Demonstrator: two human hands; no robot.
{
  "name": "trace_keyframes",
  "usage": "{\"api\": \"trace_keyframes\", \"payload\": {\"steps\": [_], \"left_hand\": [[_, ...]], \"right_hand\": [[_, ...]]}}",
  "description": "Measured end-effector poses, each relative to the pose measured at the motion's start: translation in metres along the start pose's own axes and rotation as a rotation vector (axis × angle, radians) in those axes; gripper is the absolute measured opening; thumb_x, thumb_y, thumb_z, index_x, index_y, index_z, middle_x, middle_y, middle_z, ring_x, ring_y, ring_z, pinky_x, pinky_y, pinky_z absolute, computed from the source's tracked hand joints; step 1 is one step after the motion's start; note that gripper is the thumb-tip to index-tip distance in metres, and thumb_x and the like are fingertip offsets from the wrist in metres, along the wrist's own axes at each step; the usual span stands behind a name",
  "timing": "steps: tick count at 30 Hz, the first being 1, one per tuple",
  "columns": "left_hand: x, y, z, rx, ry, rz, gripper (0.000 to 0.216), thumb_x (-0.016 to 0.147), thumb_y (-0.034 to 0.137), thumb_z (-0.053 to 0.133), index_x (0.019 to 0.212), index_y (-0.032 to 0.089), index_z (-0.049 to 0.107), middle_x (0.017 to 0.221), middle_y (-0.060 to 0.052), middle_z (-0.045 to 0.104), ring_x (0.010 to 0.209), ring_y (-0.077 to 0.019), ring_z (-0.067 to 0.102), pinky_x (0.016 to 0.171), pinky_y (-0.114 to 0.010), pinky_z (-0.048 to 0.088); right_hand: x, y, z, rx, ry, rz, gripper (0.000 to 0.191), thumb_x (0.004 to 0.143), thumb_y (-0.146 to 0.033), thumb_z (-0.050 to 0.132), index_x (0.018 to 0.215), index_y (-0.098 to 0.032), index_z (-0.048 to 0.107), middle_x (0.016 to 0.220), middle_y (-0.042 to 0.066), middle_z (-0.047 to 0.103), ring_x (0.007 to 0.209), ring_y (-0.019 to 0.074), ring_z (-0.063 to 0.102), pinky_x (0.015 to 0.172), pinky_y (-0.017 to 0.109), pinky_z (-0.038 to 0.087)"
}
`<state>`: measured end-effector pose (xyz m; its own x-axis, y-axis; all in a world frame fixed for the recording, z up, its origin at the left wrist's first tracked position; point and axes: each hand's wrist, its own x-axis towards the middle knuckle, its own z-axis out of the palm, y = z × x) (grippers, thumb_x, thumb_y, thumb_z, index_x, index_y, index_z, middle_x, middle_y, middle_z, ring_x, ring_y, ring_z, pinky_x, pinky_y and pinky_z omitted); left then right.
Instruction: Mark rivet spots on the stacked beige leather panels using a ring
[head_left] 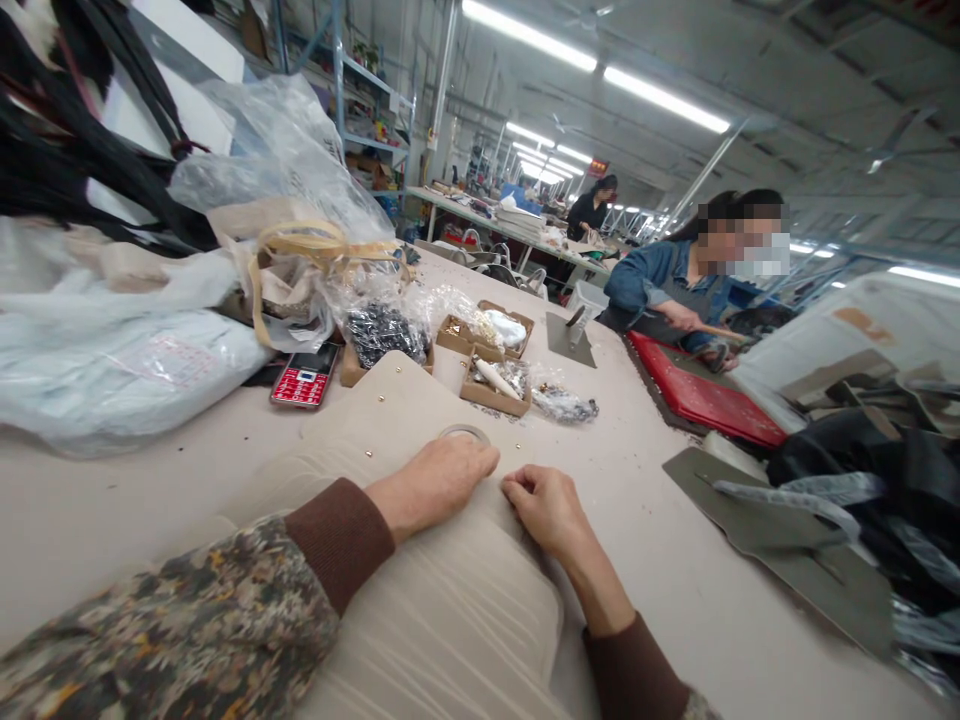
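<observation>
A stack of beige leather-like panels [450,590] lies on the table in front of me, with several small gold-coloured studs in the top one. My left hand [435,485] rests on that top panel with its fingers curled together; what they hold is hidden. Just beyond its knuckles, a round ring-shaped piece [466,432] shows partly. My right hand [551,508] is at the stack's right edge, thumb and forefinger pinched together. Whatever is between those fingertips is too small to make out. A short gap separates the two hands.
Small cardboard boxes [495,402] of metal fittings and a red phone [304,378] lie beyond the panels. Plastic-wrapped bundles [135,375] fill the left. At right are a grey-green sheet [772,545], a red board [705,395] and a co-worker [667,270] holding a wooden-handled tool.
</observation>
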<state>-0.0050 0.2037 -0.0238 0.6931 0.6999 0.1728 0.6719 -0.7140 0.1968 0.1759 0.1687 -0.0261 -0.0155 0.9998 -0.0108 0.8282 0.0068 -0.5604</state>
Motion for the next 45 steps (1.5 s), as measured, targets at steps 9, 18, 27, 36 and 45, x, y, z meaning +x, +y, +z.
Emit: {"api": "trace_keyframes", "payload": {"steps": [9,18,27,36,45], "left_hand": [[-0.001,-0.002,-0.001,-0.056,-0.005,-0.009,0.016,0.088,0.009,0.046,0.09,0.018,0.059,0.087,-0.008,0.065,0.081,-0.0229,0.061,0.069,-0.032,0.045],[0.001,0.0,-0.002,-0.059,0.001,0.009,0.014,0.089,0.011,0.046,0.088,0.017,0.058,0.088,-0.009,0.066,0.084,-0.0241,0.061,0.075,-0.035,0.047],[-0.003,0.005,-0.02,-0.319,0.128,-0.014,0.016,0.093,0.011,0.043,0.093,0.019,0.056,0.085,-0.001,0.065,0.078,-0.0161,0.06,0.072,-0.025,0.044],[-0.004,0.008,-0.02,-0.362,0.157,-0.009,0.017,0.096,0.022,0.047,0.108,0.021,0.058,0.091,-0.002,0.069,0.083,-0.0169,0.066,0.075,-0.025,0.047],[-0.006,0.009,-0.015,-0.342,0.127,0.018,0.046,0.096,0.021,0.049,0.14,0.02,0.038,0.09,-0.004,0.072,0.082,-0.0193,0.069,0.072,-0.026,0.05]], "right_hand": [[-0.017,0.02,0.0,0.208,0.069,0.044,0.02,0.085,-0.035,0.058,0.081,-0.02,0.07,0.067,0.003,0.071,0.06,0.0185,0.065,0.058,0.027,0.046],[-0.017,0.003,0.014,-0.069,0.185,-0.062,0.02,0.085,-0.03,0.059,0.075,-0.023,0.076,0.075,0.006,0.074,0.068,0.0191,0.065,0.066,0.027,0.041],[-0.017,-0.007,-0.003,-0.031,-0.03,-0.03,0.025,0.08,-0.026,0.057,0.057,-0.021,0.067,0.058,0.001,0.067,0.058,0.0163,0.06,0.055,0.025,0.033],[-0.002,0.015,-0.003,0.391,0.07,0.068,0.021,0.08,-0.036,0.064,0.07,-0.018,0.068,0.052,-0.002,0.06,0.047,0.0125,0.05,0.049,0.024,0.037],[-0.015,0.003,-0.01,0.497,0.214,-0.34,0.023,0.087,-0.026,0.062,0.107,-0.02,0.072,0.101,0.007,0.073,0.087,0.0182,0.067,0.074,0.027,0.052]]}}
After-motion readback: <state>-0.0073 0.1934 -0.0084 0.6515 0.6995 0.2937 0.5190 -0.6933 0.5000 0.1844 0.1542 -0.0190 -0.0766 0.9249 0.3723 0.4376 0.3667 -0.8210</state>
